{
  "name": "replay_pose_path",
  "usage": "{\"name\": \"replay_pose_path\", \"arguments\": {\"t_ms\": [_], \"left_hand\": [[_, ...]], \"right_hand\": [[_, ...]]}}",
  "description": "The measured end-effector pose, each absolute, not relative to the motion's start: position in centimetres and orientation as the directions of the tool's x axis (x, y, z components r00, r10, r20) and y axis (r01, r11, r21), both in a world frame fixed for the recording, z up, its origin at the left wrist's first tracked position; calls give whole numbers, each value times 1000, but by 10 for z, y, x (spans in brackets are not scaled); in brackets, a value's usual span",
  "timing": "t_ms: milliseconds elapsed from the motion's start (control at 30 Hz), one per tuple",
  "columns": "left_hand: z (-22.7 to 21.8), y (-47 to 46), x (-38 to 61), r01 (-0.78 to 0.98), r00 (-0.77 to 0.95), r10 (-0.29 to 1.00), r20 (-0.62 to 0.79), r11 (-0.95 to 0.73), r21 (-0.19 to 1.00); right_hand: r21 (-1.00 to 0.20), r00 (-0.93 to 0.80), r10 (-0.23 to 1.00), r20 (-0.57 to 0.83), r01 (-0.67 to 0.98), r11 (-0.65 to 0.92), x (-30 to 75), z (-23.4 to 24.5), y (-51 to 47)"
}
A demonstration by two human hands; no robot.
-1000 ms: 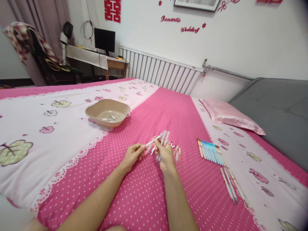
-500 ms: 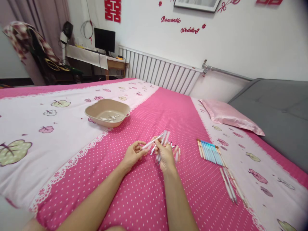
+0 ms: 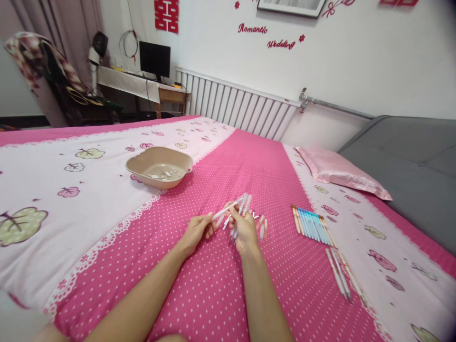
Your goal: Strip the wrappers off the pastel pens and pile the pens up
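White pen [image 3: 222, 212] bridging left fingers [image 3: 204, 220], right fingers [image 3: 235, 215].

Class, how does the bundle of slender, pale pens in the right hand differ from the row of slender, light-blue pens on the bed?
The pale bundle is gripped in the right hand; the blue row lies on the dotted pink bedspread. The pale bundle is partly hidden there; the blue row is uncovered. Both contain slender pens.
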State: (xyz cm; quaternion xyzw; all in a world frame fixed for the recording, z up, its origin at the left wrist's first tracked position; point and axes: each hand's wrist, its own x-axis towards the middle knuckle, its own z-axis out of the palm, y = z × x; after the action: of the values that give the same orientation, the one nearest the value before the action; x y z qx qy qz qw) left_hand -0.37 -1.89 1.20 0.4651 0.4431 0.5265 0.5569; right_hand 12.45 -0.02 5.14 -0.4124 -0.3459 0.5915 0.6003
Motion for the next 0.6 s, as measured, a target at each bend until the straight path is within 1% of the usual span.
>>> {"name": "replay_pose_path", "arguments": {"t_ms": [100,200,467,600], "left_hand": [[12,-19,-4,-163,46,999,-12,20,986],[14,-19,-3,-202,38,999,-1,9,979],[19,-21,-1,-202,-50,998,45,-54,978],[14,-19,-3,-191,2,999,41,-39,981]], "right_hand": [[-900,46,996,-77,-434,-49,124,51,0],[-897,55,995,-83,-439,-51,125,52,-1],[-892,55,995,-79,-450,-46,123,51,0],[-892,66,995,-71,-450,-34,123,49,1]]}}
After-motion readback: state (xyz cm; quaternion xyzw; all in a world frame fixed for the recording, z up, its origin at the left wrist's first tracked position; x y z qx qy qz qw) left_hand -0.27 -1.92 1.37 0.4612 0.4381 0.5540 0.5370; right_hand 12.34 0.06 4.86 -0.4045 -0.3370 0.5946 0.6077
